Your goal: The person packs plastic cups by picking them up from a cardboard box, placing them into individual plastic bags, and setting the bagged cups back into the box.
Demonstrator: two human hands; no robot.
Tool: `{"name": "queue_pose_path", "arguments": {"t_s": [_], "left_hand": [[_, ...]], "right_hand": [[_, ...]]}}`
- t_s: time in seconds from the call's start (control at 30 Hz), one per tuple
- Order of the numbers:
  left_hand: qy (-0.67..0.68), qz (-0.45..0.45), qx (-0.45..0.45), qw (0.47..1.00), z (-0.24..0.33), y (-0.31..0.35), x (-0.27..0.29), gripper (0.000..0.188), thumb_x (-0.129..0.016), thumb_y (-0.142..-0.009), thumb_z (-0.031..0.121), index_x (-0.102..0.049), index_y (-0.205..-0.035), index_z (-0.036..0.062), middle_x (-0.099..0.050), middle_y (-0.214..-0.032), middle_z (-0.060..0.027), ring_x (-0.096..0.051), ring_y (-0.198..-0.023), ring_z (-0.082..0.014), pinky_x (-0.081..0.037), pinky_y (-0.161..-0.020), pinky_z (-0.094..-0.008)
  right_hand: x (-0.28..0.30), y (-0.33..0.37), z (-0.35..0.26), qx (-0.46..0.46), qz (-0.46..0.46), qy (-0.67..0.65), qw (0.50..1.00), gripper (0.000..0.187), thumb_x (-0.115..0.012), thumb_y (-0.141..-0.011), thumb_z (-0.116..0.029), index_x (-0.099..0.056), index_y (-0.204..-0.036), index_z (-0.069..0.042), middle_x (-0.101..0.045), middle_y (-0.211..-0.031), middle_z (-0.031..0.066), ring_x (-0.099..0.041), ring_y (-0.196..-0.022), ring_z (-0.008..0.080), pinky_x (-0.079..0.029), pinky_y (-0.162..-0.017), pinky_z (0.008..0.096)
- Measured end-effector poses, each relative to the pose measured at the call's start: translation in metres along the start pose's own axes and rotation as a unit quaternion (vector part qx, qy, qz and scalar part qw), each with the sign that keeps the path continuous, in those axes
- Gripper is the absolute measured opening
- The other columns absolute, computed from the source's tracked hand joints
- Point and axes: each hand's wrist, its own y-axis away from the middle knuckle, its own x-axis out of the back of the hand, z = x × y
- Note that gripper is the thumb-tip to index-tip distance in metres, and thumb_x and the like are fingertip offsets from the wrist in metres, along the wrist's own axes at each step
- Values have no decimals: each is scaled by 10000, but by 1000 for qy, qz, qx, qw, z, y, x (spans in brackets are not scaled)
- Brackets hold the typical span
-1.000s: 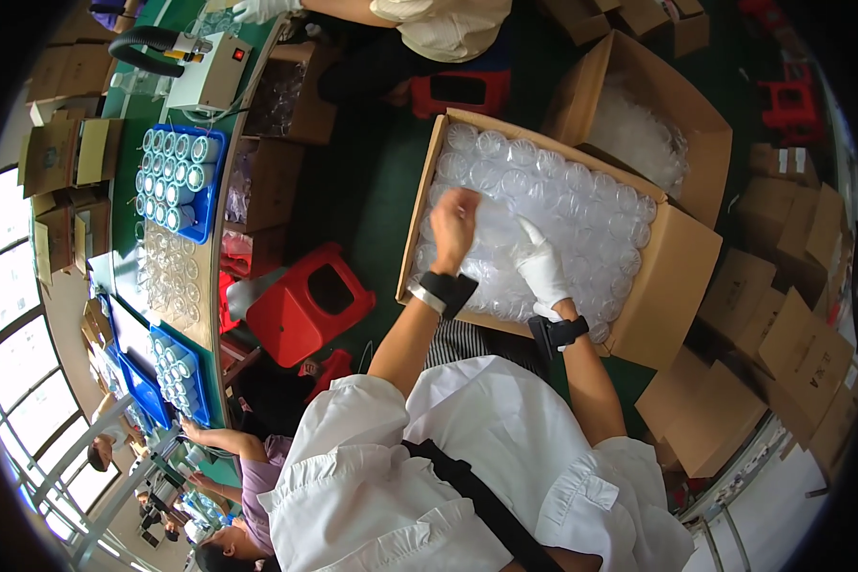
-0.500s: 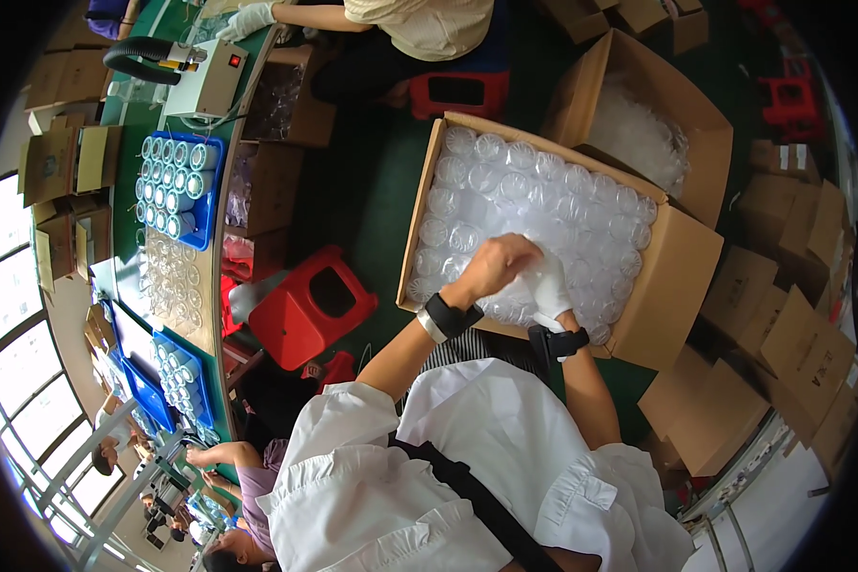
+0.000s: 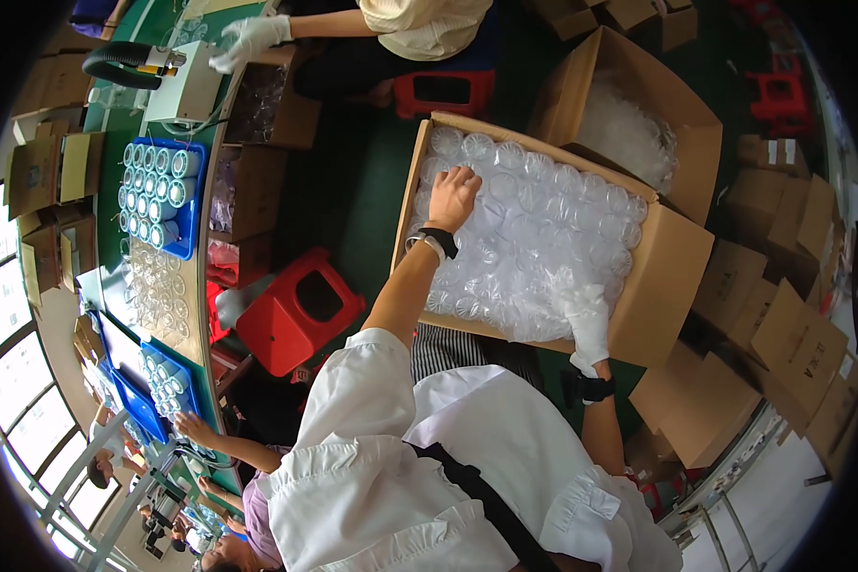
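My left hand [image 3: 455, 198] is bare, fingers bent and bunched, down on the clear film [image 3: 520, 238] near the far-left corner of the open carton [image 3: 663, 286]. Can't make out if it pinches film or just presses. My right hand [image 3: 586, 310], white-gloved, is at the near-right part of the same film; glove and film blend, so I can't tell its grip.

Film lies inside the carton, over rows of clear round plastic pieces [image 3: 510, 155], blurring the middle ones. Left forearm crosses the carton's left rim, hiding some of it.

Clutter: second carton [image 3: 564, 91] stands just beyond the far side, whitish film inside. Red stool [image 3: 267, 329] sits left, between carton and green workbench [image 3: 112, 143]. Cartons [image 3: 691, 410] crowd the right, close to the open flap.

On the bench: blue tray [image 3: 191, 229] of white cylinders, clear parts [image 3: 157, 291] just below it, pale boxy machine [image 3: 183, 91] with a black hose above. A co-worker's gloved hand [image 3: 253, 40] is beside the machine; another co-worker's bare hand [image 3: 195, 429] is at a lower blue tray.
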Motion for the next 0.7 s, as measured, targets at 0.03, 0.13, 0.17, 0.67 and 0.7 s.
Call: {"name": "queue_pose_path", "arguments": {"t_s": [0.03,0.13,0.17,0.67,0.7], "left_hand": [[44,7,43,998,-2,1,1,130,-547,-717,39,-572,-831,95,-547,-862,-78,-534,-794,-245,-397,-675,-348],[99,26,94,990,6,4,15,123,-570,-693,28,-566,-802,86,-540,-821,-77,-530,-762,-249,-397,-654,-351],[112,39,103,988,16,7,24,131,-584,-674,11,-564,-786,77,-539,-796,-79,-529,-741,-259,-404,-643,-356],[191,44,145,970,6,7,54,281,-635,-644,-21,-564,-909,42,-547,-985,-121,-512,-916,-325,-418,-788,-404],[127,22,148,981,-8,5,51,331,-638,-643,-23,-554,-956,46,-521,-1037,-137,-490,-959,-330,-412,-813,-397]], "right_hand": [[-3,-2,8,-11,-17,27,999,155,-605,-749,20,-543,-885,-23,-580,-862,38,-547,-774,119,-453,-713,245],[-21,-16,13,55,-52,125,989,233,-587,-745,45,-548,-967,-14,-552,-892,20,-524,-787,104,-451,-706,251],[-40,-25,1,142,-52,169,974,289,-578,-737,60,-551,-1016,-8,-553,-899,23,-525,-782,102,-452,-703,247],[-112,-71,-24,25,-163,-101,981,227,-509,-755,50,-602,-959,12,-630,-886,51,-587,-775,128,-474,-687,253],[-112,-71,-22,-2,-165,-160,973,222,-518,-757,37,-599,-964,21,-625,-898,50,-577,-769,113,-466,-673,242]]}}
